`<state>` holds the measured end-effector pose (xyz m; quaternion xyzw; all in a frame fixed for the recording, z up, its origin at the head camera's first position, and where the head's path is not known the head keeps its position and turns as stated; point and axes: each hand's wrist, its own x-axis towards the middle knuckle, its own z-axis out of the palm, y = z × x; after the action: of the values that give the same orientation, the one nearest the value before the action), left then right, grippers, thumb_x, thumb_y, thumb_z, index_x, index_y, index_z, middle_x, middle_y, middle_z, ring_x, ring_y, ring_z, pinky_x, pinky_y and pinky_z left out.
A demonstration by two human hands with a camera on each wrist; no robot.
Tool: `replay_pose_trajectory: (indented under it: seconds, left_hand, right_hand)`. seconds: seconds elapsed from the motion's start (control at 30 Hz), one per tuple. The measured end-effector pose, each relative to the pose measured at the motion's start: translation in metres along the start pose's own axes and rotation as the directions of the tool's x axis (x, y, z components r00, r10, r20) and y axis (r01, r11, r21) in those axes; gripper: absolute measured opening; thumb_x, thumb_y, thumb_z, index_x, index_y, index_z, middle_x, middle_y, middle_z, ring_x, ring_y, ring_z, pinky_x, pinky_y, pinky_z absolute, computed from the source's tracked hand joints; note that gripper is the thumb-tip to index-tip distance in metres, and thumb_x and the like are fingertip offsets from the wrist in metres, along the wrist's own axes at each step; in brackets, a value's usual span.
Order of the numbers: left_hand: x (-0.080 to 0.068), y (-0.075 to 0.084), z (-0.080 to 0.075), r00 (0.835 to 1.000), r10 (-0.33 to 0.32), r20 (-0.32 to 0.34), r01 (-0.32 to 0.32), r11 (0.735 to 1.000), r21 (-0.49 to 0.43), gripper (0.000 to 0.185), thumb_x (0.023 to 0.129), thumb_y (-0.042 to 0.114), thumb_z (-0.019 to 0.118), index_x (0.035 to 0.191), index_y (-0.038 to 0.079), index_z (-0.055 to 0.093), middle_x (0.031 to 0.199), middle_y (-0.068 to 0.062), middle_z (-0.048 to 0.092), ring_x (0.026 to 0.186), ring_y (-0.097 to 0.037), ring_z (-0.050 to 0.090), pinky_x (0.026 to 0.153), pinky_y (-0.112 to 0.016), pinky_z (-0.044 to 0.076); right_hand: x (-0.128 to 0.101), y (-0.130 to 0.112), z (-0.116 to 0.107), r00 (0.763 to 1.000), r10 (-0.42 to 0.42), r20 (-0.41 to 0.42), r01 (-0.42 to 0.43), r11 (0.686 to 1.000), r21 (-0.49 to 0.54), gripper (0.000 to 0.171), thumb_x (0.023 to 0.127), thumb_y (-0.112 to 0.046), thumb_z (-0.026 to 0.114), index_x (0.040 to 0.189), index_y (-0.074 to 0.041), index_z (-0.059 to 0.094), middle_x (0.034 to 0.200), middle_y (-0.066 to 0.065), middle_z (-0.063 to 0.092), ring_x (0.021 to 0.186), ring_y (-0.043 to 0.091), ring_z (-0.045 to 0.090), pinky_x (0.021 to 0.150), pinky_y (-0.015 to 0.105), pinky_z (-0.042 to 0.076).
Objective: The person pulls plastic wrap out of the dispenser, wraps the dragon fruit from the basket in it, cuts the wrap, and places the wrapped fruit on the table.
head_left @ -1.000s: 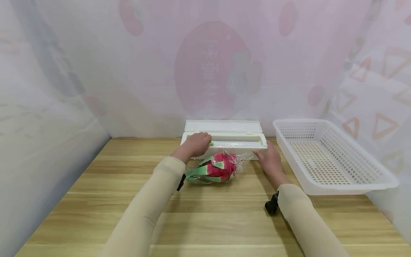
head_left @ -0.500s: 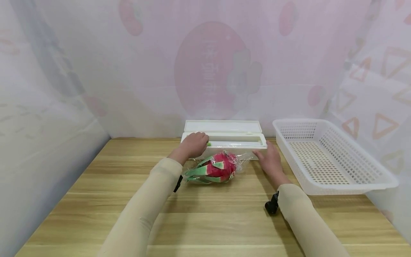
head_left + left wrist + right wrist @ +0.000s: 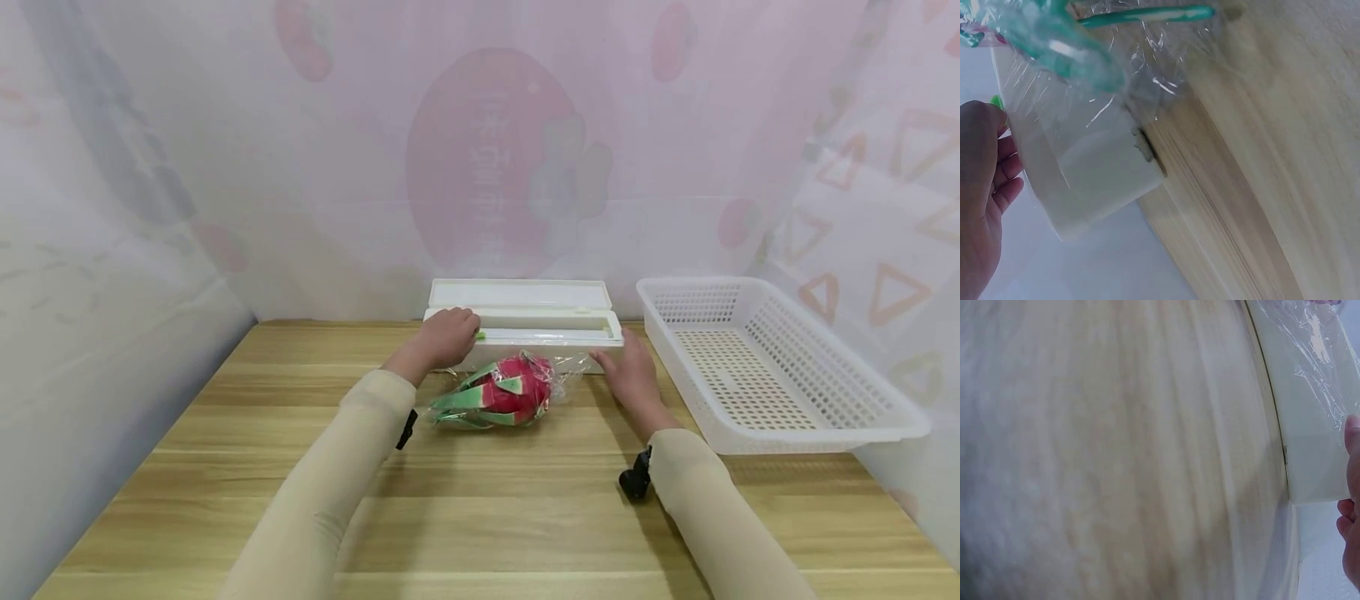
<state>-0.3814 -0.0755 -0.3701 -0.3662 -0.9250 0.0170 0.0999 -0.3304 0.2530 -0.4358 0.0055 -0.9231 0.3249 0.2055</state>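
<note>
A long white cling film dispenser box [image 3: 480, 358] lies at the back of the table, its lid [image 3: 521, 293] raised and a white film roll visible inside. My left hand [image 3: 444, 337] pinches a small green slider cutter [image 3: 996, 101] on the box's front rim, near the left end. At the right end, my right hand [image 3: 633, 379] grips the box, thumb on the front face, also seen in the right wrist view. Against the front of the box lies a red and green dragon fruit [image 3: 525, 392] wrapped in clear cling film [image 3: 1166, 81]; film reaches up to the box's front.
A white perforated plastic basket [image 3: 817, 442] stands to the right of the box. The wooden table [image 3: 480, 517] stretches in front. Printed fabric walls [image 3: 337, 233] enclose the back and both sides.
My left hand has slid left along the box's front rim with the green slider cutter. The right hand, box and dragon fruit have stayed in place.
</note>
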Motion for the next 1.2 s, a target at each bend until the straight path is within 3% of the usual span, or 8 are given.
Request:
replay_pose_trajectory:
  seconds: [0.47,1.0,1.2]
  left_hand:
    - [-0.007,-0.010,0.001,0.999,0.025,-0.025,-0.025,1.000,-0.013,0.012,0.100,0.012,0.047,0.095,0.005,0.056,0.086,-0.006,0.055,0.078,-0.023,0.054,0.072,-0.039,0.048]
    - [-0.018,-0.016,0.000,0.998,0.040,-0.041,-0.040,0.999,0.005,0.011,0.099,0.010,0.049,0.096,0.003,0.057,0.089,-0.009,0.058,0.082,-0.026,0.057,0.075,-0.040,0.050]
    - [-0.030,-0.029,-0.002,0.996,0.048,-0.070,-0.048,0.999,0.001,0.009,0.097,0.006,0.050,0.094,0.001,0.057,0.086,-0.009,0.056,0.078,-0.025,0.055,0.072,-0.039,0.049]
  right_hand:
    - [0.000,-0.002,-0.002,1.000,0.012,0.018,-0.011,1.000,-0.012,0.071,0.093,-0.031,0.067,0.141,0.010,0.035,0.137,0.033,0.042,0.128,0.046,0.038,0.107,0.054,0.030]
    - [-0.001,-0.002,0.000,1.000,0.005,0.017,-0.005,1.000,-0.005,0.071,0.093,-0.031,0.067,0.141,0.009,0.035,0.136,0.032,0.043,0.126,0.046,0.040,0.106,0.055,0.031]
    - [0.000,-0.001,-0.002,1.000,0.012,0.013,-0.012,1.000,-0.015,0.069,0.093,-0.032,0.067,0.140,0.010,0.036,0.134,0.032,0.045,0.125,0.046,0.041,0.105,0.055,0.033]
